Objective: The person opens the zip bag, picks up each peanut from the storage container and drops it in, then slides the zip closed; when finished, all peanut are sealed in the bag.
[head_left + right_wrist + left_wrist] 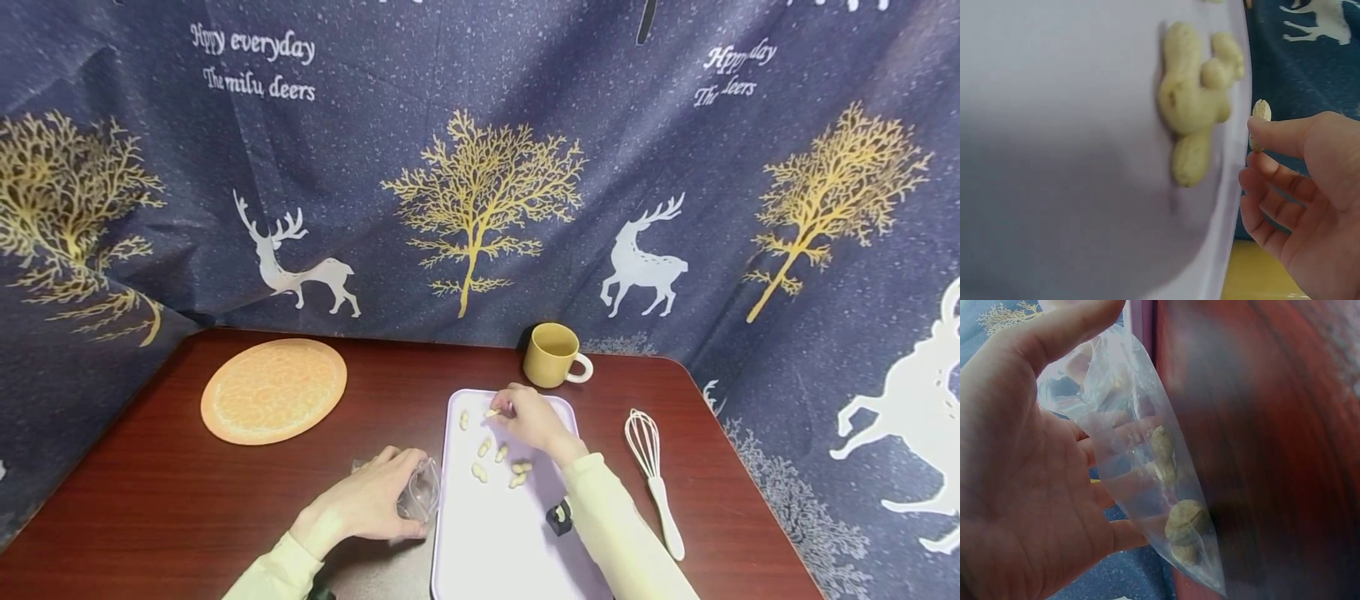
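Observation:
My right hand (534, 421) pinches a peanut (1262, 110) between thumb and index finger, over the far end of the pale purple tray (495, 542). Several unshelled peanuts (479, 472) lie scattered on that tray, some close together. To the tray's left, my left hand (371, 498) holds a clear plastic bag (422, 492), its fingers along one side and its thumb near the mouth. In the left wrist view, a peanut (1164, 455) and a rounder one (1185, 522) show through the film of the bag.
A yellow mug (549, 358) with a white handle stands behind the tray. On the right lies a white whisk (657, 483). A round orange mat (273, 390) lies at the back left of the brown table (187, 508), with a patterned cloth (360, 167) hanging behind.

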Available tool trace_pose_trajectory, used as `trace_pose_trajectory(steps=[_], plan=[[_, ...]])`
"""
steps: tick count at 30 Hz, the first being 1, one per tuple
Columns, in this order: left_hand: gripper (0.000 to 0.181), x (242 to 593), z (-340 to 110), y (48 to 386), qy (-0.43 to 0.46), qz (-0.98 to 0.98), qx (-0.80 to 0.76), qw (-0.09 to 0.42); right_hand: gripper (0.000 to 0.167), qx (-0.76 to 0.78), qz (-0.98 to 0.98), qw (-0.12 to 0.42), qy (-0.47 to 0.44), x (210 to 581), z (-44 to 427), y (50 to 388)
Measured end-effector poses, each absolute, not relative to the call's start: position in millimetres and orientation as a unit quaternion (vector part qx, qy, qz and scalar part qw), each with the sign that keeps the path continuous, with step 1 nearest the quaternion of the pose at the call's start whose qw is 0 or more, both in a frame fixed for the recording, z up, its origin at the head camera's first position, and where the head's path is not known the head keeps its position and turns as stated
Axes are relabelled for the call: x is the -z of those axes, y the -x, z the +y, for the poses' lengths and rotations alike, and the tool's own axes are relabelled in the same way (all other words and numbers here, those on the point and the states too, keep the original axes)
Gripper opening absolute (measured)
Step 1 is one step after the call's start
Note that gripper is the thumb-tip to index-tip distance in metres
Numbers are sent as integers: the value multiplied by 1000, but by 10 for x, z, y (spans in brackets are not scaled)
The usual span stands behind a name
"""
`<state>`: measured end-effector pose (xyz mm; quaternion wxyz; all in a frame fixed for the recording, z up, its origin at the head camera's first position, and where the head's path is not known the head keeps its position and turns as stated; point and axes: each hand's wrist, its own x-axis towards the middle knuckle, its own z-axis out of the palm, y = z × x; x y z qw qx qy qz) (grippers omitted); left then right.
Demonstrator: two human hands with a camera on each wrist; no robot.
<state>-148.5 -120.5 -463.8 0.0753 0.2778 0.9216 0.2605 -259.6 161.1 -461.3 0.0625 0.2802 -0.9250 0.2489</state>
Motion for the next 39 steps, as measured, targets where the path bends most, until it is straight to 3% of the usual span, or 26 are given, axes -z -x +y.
trace_pose_trajectory(steps=[18, 39], plan=[[76, 4619, -1206, 1490, -277, 924, -254, 68, 20, -280, -875, 95, -383, 4348, 1376, 1987], [80, 4625, -1197, 1478, -281, 921, -260, 69, 21, -189, -866, 110, -450, 4488, 1002, 1587]])
